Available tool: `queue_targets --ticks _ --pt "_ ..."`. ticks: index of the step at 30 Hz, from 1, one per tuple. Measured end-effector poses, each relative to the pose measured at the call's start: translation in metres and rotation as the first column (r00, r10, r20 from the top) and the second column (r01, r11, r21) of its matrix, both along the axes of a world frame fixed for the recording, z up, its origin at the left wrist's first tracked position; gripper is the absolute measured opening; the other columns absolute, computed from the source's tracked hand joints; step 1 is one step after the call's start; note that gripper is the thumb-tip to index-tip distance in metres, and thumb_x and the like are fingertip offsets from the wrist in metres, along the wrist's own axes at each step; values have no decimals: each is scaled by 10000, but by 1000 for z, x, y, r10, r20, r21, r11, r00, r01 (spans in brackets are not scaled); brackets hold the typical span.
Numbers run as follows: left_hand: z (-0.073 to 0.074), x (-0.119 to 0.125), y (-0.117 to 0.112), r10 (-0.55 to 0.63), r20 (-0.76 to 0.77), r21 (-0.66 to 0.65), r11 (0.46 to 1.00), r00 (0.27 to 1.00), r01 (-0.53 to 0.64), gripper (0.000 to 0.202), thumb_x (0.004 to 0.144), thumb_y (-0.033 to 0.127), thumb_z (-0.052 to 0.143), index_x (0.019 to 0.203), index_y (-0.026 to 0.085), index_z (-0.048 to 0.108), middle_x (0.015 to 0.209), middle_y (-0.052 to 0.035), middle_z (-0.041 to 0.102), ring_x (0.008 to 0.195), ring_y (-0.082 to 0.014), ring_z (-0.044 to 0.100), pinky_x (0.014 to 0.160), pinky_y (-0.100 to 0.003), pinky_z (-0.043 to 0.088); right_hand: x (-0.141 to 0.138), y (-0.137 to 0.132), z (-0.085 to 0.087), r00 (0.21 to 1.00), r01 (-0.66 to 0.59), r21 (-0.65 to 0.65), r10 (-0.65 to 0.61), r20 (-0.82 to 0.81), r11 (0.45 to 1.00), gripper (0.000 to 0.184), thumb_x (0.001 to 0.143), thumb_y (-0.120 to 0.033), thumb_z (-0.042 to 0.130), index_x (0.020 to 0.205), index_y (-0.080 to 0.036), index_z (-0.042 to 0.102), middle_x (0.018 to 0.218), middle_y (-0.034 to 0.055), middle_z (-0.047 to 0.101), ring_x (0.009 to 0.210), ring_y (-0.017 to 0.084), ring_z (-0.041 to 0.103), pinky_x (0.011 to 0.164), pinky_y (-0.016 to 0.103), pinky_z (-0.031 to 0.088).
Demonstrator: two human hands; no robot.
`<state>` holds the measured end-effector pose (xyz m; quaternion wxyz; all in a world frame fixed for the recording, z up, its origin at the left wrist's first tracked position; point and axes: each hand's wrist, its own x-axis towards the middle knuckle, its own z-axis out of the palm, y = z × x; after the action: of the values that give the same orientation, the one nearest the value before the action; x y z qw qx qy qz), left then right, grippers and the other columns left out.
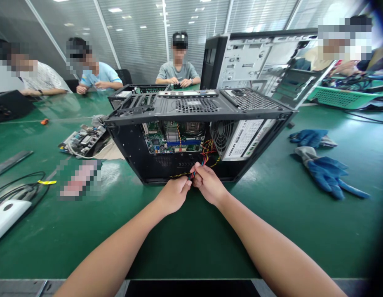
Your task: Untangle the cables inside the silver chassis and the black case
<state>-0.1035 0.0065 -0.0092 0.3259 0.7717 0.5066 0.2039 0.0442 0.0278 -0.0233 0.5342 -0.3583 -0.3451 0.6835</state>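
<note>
A black computer case [194,105] stands on the green table with its side open towards me. Inside it I see a green motherboard [175,136] at the left and a power supply [240,140] with a fan at the right. A bundle of coloured power cables [205,159] runs out from beside the power supply. My left hand [175,192] and my right hand [206,181] meet at the case's lower front edge, fingers pinched on this bundle. The cable ends are mostly hidden by my fingers.
Blue work gloves [327,169] lie at the right, with a green basket [346,98] of cables beyond. Loose computer parts [84,140], a blurred-out flat item [80,179] and a white device [12,214] with black cables lie at the left. A second case [214,57] stands behind; several people sit around.
</note>
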Motion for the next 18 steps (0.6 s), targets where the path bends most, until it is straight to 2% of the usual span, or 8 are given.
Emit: queue_targets --ticks 5,13,18 --pt "-1 0 -1 19 -45 30 999 999 -17 259 953 322 336 742 205 432 652 4 498 591 -150 464 604 -270 294 0 1 -2 1000 2 -8 -2 -18 1000 405 703 -557 729 694 -175 594 426 -103 293 397 57 251 424 229 226" --pt "-2 0 -1 5 -8 30 1000 1000 -5 273 953 330 338 733 201 435 636 13 484 582 -140 447 593 -263 286 -1 0 -1 1000 3 -12 -3 -14 1000 398 704 -554 730 693 -178 597 419 -100 303 393 60 263 435 233 251" --pt "-3 0 -1 1 112 -94 996 994 10 298 954 346 335 733 192 463 571 35 436 526 -118 407 554 -245 289 0 -1 -1 1000 7 -5 -7 7 1000 393 714 -554 719 694 -186 586 427 -100 294 397 67 271 437 238 260"
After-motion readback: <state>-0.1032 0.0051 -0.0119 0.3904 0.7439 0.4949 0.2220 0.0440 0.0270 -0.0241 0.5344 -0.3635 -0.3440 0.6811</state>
